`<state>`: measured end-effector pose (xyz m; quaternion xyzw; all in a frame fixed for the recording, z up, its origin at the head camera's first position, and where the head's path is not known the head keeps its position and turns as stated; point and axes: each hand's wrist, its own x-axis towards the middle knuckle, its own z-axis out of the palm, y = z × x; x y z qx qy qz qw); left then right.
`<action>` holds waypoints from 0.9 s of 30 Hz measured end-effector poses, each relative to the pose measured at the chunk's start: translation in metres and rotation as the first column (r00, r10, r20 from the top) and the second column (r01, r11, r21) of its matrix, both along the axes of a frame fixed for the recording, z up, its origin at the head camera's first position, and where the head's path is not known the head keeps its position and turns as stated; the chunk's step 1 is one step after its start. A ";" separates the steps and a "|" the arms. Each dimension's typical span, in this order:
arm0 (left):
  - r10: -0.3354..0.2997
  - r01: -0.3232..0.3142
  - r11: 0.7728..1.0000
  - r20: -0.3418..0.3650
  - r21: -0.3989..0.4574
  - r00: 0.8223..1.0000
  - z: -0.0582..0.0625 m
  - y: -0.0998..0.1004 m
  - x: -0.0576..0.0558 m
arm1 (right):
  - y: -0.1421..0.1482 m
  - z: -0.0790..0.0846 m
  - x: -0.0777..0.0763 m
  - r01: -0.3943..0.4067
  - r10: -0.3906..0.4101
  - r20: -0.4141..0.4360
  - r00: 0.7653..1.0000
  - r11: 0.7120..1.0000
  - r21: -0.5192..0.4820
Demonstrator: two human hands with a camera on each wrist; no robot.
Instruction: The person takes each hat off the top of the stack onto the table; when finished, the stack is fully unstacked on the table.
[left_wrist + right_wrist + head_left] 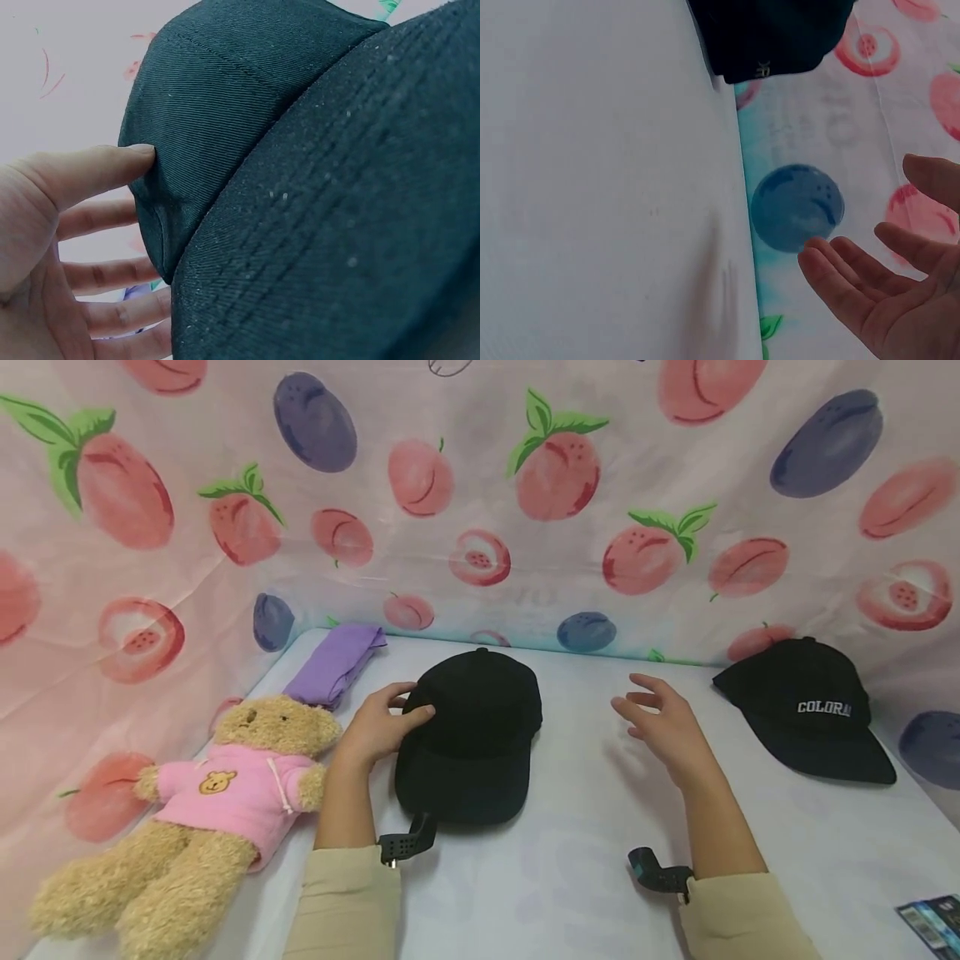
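Observation:
A plain black baseball cap [472,727] sits on the white surface in the middle of the head view, brim toward me. My left hand [378,722] pinches its left side, thumb on the front of the crown and the other fingers behind. The left wrist view shows the thumb [112,166] denting the dark fabric [217,97], with the fingertips partly hidden behind the cap. To the right of this cap, my right hand [660,727] hovers above the surface, fingers loosely bent and holding nothing. The right wrist view also shows that hand [900,292] apart from the cap [780,37].
A second black cap with white lettering [817,718] lies at the right. On the left are a teddy bear in a pink top [232,793] and a folded purple cloth [337,664]. A dark printed packet [933,922] lies at the lower right. Fruit-patterned fabric [480,460] hangs behind.

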<state>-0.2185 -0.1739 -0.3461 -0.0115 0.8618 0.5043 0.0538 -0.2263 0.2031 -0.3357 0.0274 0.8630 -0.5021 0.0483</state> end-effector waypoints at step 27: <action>-0.008 0.007 0.998 -0.014 -0.060 1.000 0.002 0.002 0.002 | -0.067 -0.007 -0.001 -0.071 0.095 0.078 0.992 0.962 -0.263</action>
